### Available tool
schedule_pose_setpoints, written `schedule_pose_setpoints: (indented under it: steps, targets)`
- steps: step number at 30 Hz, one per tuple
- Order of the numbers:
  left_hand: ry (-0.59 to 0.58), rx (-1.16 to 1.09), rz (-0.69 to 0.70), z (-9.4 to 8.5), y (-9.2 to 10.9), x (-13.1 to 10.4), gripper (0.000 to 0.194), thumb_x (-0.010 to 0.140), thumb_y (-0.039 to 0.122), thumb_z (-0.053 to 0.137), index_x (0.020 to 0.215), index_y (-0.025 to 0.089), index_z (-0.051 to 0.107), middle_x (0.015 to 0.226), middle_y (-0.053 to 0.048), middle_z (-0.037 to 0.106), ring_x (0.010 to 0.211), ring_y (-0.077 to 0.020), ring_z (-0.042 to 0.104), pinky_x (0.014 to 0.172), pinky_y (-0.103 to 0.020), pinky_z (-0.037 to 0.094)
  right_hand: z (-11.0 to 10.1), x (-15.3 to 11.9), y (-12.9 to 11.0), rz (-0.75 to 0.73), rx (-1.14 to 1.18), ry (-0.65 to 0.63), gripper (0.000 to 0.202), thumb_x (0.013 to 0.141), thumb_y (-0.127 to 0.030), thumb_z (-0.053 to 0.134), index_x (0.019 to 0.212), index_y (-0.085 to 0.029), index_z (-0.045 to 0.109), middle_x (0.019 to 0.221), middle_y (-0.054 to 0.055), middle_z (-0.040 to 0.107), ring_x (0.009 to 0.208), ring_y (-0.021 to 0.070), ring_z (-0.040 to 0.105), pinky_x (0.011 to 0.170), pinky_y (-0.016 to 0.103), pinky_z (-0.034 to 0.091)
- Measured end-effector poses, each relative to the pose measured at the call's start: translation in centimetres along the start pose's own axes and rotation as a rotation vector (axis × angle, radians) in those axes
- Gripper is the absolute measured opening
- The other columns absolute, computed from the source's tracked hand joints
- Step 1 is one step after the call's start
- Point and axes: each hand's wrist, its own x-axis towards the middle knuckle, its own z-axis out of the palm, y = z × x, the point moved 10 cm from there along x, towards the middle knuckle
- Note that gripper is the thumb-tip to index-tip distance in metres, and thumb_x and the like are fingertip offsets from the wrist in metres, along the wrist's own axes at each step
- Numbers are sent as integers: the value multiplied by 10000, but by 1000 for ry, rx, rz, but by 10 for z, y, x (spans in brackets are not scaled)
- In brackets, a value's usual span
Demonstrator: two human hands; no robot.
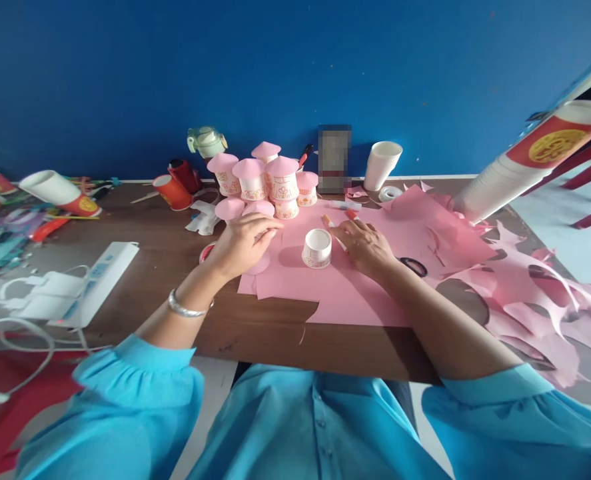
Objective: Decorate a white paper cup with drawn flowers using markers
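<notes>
A short white cup piece with faint drawn patterns near its base stands on pink paper between my hands. My left hand hovers over or touches the pink cone-topped pieces, its fingers stretched toward the right; the fingertips' undersides are hidden. Part of a pink disc shows below it. Lying on the paper by a marker with an orange cap, my right hand has its fingers extended and partly covers the marker. Behind the left hand, several decorated cup towers wear pink cone roofs.
Black-handled scissors lie right of my right hand. Pink scraps cover the right side, beside a tall leaning cup stack. White cups stand at the back. A power strip with cables lies left.
</notes>
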Motion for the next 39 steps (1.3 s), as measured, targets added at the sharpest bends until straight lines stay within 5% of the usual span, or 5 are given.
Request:
schedule_pose_setpoints:
  steps: [7, 16, 21, 28, 39]
  targets:
    - [-59, 29, -101, 13, -14, -45, 373, 903, 363, 734, 1241, 209, 696, 1249, -103, 762, 1166, -279, 723, 1056, -433, 580, -5, 0, -2, -5, -36, 24, 593, 955, -116, 530, 1535, -237, 486, 1367, 138, 635, 1360, 325, 497, 1044, 411, 431]
    - [-109, -312, -247, 84, 6, -3, 771, 753, 375, 856, 1416, 190, 507, 1450, -179, 633, 1308, -341, 640, 1084, -511, 549, -28, -4, 23, 209, -20, 145, 496, 1027, -116, 301, 1408, -180, 612, 1383, 157, 636, 1219, 315, 564, 955, 400, 468]
    - [-146, -424, -198, 97, 28, 3, 498, 822, 333, 784, 1276, 232, 604, 1299, -94, 725, 1180, -281, 705, 1002, -411, 585, -27, -5, 44, 301, -24, 153, 445, 1022, -149, 344, 1334, -177, 660, 1290, 163, 677, 1173, 321, 582, 931, 407, 504]
    - [-322, -638, -148, 118, 25, -16, 952, 693, 460, 919, 1496, 245, 454, 1550, -162, 550, 1425, -356, 552, 1207, -510, 459, -26, -5, 49, 325, -5, 135, 401, 1048, -214, 387, 1372, -196, 622, 1373, 142, 646, 1244, 292, 570, 983, 380, 522]
    - [-106, -1175, -552, 131, -24, -18, 521, 941, 588, 616, 1280, 196, 564, 1373, -164, 649, 1161, -237, 710, 1019, -435, 594, -23, 69, 60, 290, -113, 2, 330, 1024, -331, 619, 1331, -209, 631, 1364, 137, 651, 1211, 263, 640, 1020, 442, 571]
